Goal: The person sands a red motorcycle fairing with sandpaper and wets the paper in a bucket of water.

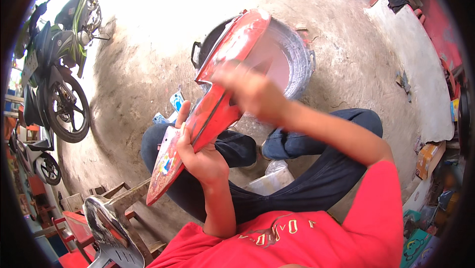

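Note:
A long red motorcycle body panel (210, 112) slants across my lap, its scuffed, paint-marked end low on the left and its wider end up over a basin. My left hand (205, 161) grips the panel near its lower end, thumb and fingers around the edge. My right hand (252, 92) lies against the panel's middle, blurred by motion; its fingers and anything under them cannot be made out. Beneath the far end stands a dark round basin (303, 72) with side handles, holding cloudy pinkish water (278, 67).
Blue-and-white packets (176, 100) lie by my left knee. Between my legs sits a pale container with clear plastic (272, 181). Motorcycles (67, 104) stand at the left, a wooden bench (128, 198) at the lower left. A cardboard box (429, 160) and clutter line the right wall.

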Tool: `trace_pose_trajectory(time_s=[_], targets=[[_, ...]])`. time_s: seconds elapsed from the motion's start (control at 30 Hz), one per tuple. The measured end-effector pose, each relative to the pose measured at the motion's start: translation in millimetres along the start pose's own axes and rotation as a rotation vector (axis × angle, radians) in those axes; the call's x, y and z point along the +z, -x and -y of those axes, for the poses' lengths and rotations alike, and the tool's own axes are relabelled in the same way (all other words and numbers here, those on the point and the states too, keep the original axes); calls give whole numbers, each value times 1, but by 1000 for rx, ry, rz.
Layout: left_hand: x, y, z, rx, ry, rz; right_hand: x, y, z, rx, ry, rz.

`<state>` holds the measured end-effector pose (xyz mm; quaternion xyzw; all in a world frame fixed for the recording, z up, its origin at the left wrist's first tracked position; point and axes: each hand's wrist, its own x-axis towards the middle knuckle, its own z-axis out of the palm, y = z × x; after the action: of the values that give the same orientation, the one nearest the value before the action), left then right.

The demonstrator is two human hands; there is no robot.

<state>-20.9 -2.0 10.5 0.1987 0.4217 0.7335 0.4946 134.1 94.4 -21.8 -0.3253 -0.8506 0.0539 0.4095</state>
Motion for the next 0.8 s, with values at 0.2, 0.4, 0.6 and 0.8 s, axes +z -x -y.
trace_pose_trajectory(time_s=[0.2, 0.4, 0.6, 0.8], targets=[[3, 1, -2, -27, -3, 77, -8, 6, -33, 26, -11, 22], [-1, -1, 2, -28, -2, 61, -15, -1, 31, -23, -114, 46], [7, 3, -2, -15, -44, 66, -21, 3, -37, 360, -77, 95], [-5, 0, 2, -66, 163, 97, -15, 8, 48, -54, -57, 79]])
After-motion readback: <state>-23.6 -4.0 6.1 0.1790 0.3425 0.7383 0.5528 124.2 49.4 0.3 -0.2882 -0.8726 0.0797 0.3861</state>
